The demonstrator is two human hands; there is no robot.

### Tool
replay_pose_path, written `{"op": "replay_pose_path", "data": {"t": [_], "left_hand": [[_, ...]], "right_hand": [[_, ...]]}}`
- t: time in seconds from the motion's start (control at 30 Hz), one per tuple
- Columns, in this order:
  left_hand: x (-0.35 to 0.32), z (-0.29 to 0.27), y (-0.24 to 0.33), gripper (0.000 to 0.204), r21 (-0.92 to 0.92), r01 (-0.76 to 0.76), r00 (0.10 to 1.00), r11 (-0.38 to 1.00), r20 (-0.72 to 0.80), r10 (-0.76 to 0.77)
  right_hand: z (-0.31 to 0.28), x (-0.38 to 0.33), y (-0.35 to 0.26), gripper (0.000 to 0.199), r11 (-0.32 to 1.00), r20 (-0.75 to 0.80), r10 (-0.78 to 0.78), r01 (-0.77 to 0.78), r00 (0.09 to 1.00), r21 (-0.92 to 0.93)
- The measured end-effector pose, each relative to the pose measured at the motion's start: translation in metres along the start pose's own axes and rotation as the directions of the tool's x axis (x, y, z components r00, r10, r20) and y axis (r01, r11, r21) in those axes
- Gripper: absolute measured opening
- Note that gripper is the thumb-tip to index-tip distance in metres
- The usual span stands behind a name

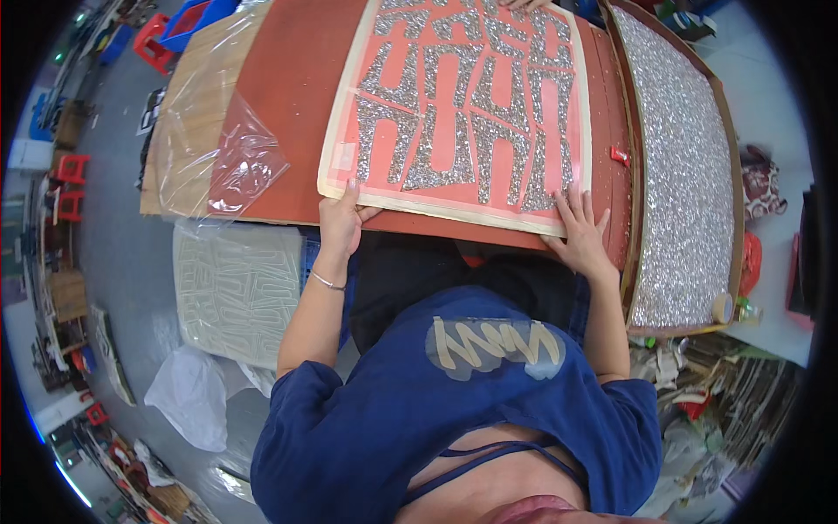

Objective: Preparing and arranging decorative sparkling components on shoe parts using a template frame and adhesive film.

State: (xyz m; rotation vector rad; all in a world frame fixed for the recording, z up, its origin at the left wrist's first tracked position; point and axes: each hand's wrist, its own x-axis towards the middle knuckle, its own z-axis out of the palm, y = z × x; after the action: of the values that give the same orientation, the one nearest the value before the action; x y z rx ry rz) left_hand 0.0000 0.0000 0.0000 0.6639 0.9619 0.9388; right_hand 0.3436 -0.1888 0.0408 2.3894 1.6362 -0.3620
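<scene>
A pink stencil panel (pixel 378 72) with cream borders lies on the reddish-brown tabletop, its cut-out shapes filled with silver glitter pieces (pixel 445 160). My left hand (pixel 342 218) grips the near left corner, thumb on top and fingers at the edge beneath. At the near right corner, my right hand (pixel 583 234) has its fingers spread over the border, with the thumb along the near edge. Another person's hand (pixel 524 3) touches the far edge, mostly cut off by the picture.
Clear plastic film (pixel 236 162) lies over the table's left side. To the right stands a shallow cardboard tray with a silver glitter sheet (pixel 685 175) and a tape roll (pixel 721 307). A pale patterned sheet (pixel 237 293) and a white plastic bag (pixel 188 395) are at lower left.
</scene>
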Motion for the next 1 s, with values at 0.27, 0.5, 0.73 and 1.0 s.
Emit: {"op": "replay_pose_path", "data": {"t": [0.27,0.5,0.73,1.0], "left_hand": [[0.019,-0.02,0.031,0.042,0.072,-0.213,0.977,0.974,0.026,0.212],[0.024,-0.043,0.034,0.067,0.126,-0.091,0.991,0.988,0.111,0.077],[0.022,-0.065,0.025,0.081,0.109,-0.025,0.954,0.994,0.298,-0.008],[0.03,-0.049,0.03,0.043,0.272,-0.059,0.966,0.96,0.257,-0.014]], "right_hand": [[0.015,0.069,-0.121,0.077,0.983,-0.386,-0.138,0.174,0.912,0.06],[-0.029,0.075,-0.266,0.063,0.578,-0.629,-0.465,0.752,0.623,0.317],[-0.016,0.095,-0.313,0.02,0.327,-0.629,-0.354,0.722,0.692,0.61],[-0.01,0.098,-0.309,0.017,0.436,-0.43,-0.229,0.487,0.874,0.757]]}}
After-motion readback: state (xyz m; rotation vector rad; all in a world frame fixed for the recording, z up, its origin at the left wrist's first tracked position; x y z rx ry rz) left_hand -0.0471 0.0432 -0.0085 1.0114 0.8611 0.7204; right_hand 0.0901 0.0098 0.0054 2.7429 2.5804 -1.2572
